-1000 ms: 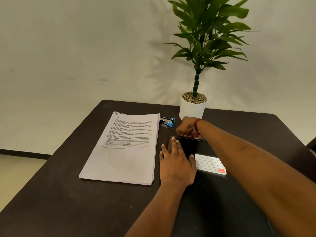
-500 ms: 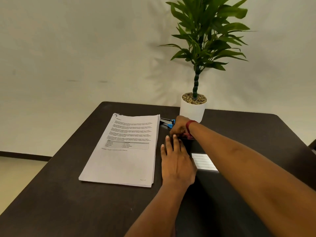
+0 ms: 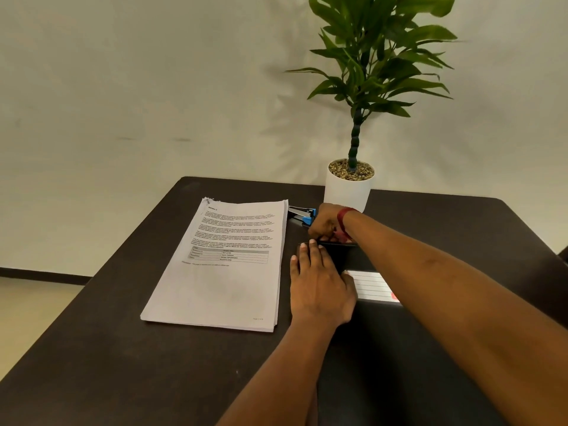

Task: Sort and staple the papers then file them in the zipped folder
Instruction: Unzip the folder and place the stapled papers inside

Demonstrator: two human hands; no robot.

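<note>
Leftward along the far edge of the black zipped folder (image 3: 346, 257) goes the right hand (image 3: 325, 224) compared with a second ago, and it now sits near the far left corner, fingers curled tight and pinching at that edge; the zip pull itself is hidden. The left hand (image 3: 319, 287) lies flat on the folder, fingers straight and together, pressing it to the dark table (image 3: 123, 348). A stack of papers (image 3: 221, 272) lies just left of the folder. A blue stapler (image 3: 302, 215) rests beyond the right hand, near a potted plant (image 3: 349, 192).
</note>
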